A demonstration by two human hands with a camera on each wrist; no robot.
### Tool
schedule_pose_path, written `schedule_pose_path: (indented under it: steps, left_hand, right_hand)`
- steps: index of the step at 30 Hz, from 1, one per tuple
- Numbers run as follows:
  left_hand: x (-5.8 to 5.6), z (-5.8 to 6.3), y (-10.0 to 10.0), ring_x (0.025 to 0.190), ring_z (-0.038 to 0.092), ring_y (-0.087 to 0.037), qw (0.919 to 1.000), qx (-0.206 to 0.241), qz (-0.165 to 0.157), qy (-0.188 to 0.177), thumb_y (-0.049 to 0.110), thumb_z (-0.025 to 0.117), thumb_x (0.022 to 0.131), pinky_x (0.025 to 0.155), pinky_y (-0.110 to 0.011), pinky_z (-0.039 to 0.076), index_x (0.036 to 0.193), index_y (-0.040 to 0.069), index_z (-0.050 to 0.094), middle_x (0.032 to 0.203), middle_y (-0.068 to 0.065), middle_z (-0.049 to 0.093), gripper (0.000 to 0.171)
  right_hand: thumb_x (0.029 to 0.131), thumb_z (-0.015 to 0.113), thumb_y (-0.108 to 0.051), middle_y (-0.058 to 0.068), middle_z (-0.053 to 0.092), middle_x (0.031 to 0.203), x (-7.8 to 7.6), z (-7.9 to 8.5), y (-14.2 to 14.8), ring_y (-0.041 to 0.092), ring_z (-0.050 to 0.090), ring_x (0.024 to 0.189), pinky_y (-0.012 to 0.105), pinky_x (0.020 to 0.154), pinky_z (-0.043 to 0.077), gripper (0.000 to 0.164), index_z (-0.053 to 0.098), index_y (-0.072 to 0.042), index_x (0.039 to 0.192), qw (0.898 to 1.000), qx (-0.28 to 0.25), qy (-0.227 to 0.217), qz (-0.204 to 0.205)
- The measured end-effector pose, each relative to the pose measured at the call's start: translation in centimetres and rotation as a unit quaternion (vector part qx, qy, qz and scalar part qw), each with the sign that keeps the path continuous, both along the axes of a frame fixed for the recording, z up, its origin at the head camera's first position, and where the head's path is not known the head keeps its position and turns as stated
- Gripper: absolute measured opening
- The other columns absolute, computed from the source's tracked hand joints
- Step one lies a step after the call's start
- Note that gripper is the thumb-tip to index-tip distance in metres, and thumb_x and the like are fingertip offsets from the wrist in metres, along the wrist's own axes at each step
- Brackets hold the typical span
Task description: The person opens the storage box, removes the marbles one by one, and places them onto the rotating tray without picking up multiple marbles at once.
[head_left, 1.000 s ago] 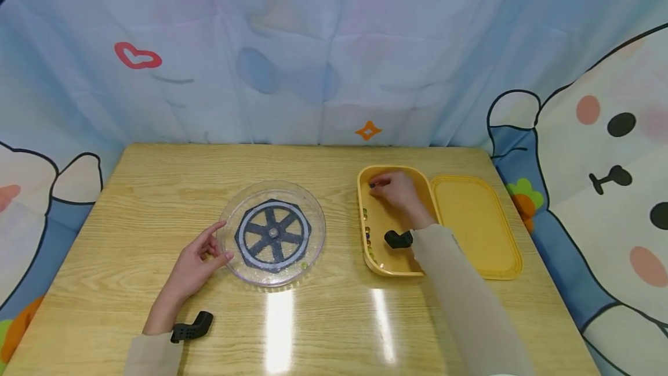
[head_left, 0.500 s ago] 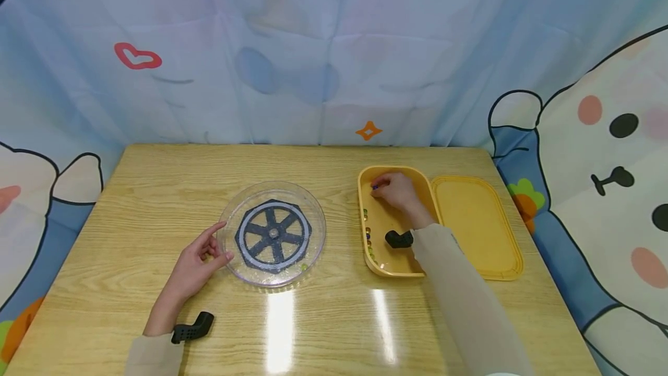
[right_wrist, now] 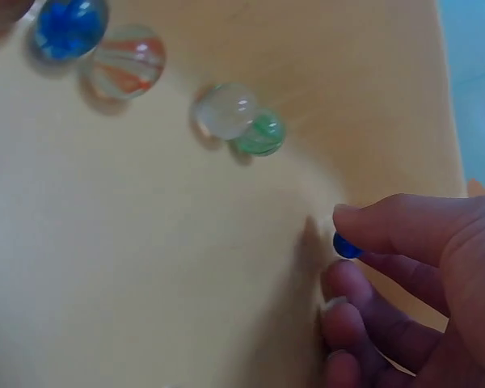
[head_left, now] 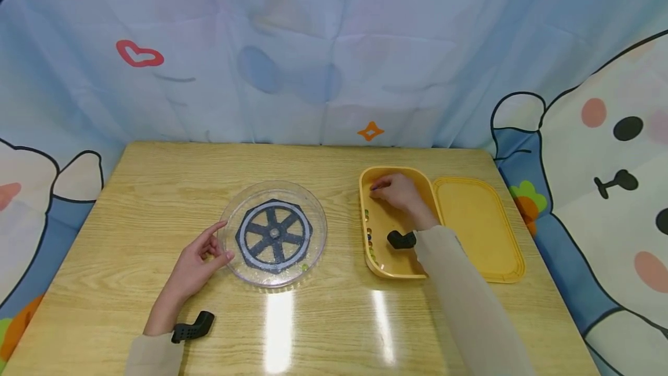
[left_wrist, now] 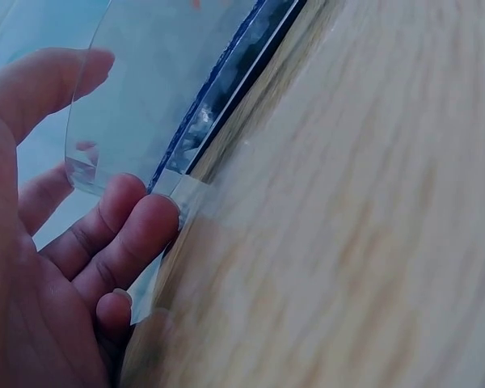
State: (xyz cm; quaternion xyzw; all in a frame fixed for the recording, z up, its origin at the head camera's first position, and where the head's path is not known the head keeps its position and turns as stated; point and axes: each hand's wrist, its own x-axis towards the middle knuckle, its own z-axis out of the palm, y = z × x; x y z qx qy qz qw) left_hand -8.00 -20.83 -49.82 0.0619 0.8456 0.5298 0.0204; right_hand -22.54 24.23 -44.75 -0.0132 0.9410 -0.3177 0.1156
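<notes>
At the left edge of a clear round dish [head_left: 313,202], my left hand [head_left: 190,268] holds the rim, its thumb and fingers at the wall. The left wrist view shows the fingertips [left_wrist: 152,222] against the clear plastic. Inside the dish is a dark six-spoked wheel-like piece [head_left: 254,229], with a small green marble [head_left: 305,267] near the front. My right hand [head_left: 399,191] reaches into a yellow box [head_left: 383,248] and pinches a blue marble [right_wrist: 347,246] between thumb and finger, close to the box's wall. Several marbles [right_wrist: 128,63], blue, orange-striped, clear and green, lie along that wall.
A yellow lid [head_left: 472,228] lies on the wooden table [head_left: 329,318] against the right side of the box. Behind the table's far edge hangs a blue printed curtain [head_left: 292,103]. Bare tabletop lies between dish and box.
The right hand stays in the far part of the box, its fingers shifting slightly around the blue marble. The left hand and the dish keep their places.
</notes>
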Motion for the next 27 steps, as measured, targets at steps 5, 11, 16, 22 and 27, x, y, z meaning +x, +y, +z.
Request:
schedule_pose_path:
  steps: [5, 11, 16, 22, 27]
  left_hand:
    - [-0.1, 0.1, 0.0, 0.082, 0.053, -0.017, 1.0000, 0.004, -0.003, -0.003, 0.021, 0.076, 0.090, 0.072, -0.027, 0.040, 0.148, 0.015, 0.047, 0.091, -0.006, 0.057, 0.065]
    - [-0.1, -0.1, 0.0, 0.081, 0.053, -0.016, 1.0000, 0.009, -0.002, -0.003, 0.020, 0.076, 0.090, 0.072, -0.027, 0.041, 0.148, 0.014, 0.047, 0.091, -0.005, 0.056, 0.065]
    - [-0.1, -0.3, -0.1, 0.081, 0.054, -0.015, 1.0000, 0.007, -0.005, 0.002, 0.020, 0.076, 0.091, 0.071, -0.027, 0.041, 0.148, 0.013, 0.047, 0.090, -0.005, 0.056, 0.064]
    - [0.0, -0.5, -0.1, 0.081, 0.055, -0.015, 1.0000, 0.006, -0.005, 0.004, 0.020, 0.076, 0.090, 0.072, -0.027, 0.042, 0.148, 0.015, 0.048, 0.090, -0.005, 0.057, 0.064]
    - [-0.2, -0.5, -0.1, 0.082, 0.055, -0.015, 0.9999, 0.010, -0.003, 0.003, 0.020, 0.077, 0.089, 0.072, -0.026, 0.042, 0.148, 0.015, 0.048, 0.091, -0.005, 0.057, 0.065]
  right_hand:
    - [0.093, 0.070, -0.022, 0.011, 0.071, 0.103, -0.1, 0.9, 0.0, 0.026, 0.062, 0.090, 0.041, 0.081, 0.048, 0.024, 0.075, -0.005, 0.109, 1.000, 0.004, -0.001, 0.018]
    - [0.097, 0.065, -0.018, 0.014, 0.069, 0.110, 0.2, 2.5, -0.4, 0.031, 0.062, 0.099, 0.044, 0.086, 0.049, 0.026, 0.072, -0.002, 0.116, 1.000, -0.020, 0.004, 0.021]
    - [0.097, 0.067, -0.020, 0.014, 0.068, 0.113, 1.2, 4.3, -1.1, 0.031, 0.062, 0.102, 0.046, 0.085, 0.049, 0.025, 0.071, -0.006, 0.117, 0.998, -0.059, 0.022, 0.010]
    - [0.095, 0.069, -0.020, 0.010, 0.068, 0.111, 2.5, 5.8, -3.3, 0.028, 0.061, 0.101, 0.044, 0.084, 0.049, 0.025, 0.072, -0.008, 0.116, 0.995, -0.087, 0.048, 0.010]
    - [0.093, 0.071, -0.016, 0.007, 0.070, 0.104, 3.6, 6.6, -5.7, 0.025, 0.061, 0.094, 0.040, 0.078, 0.050, 0.018, 0.075, -0.010, 0.110, 0.991, -0.101, 0.086, 0.032]
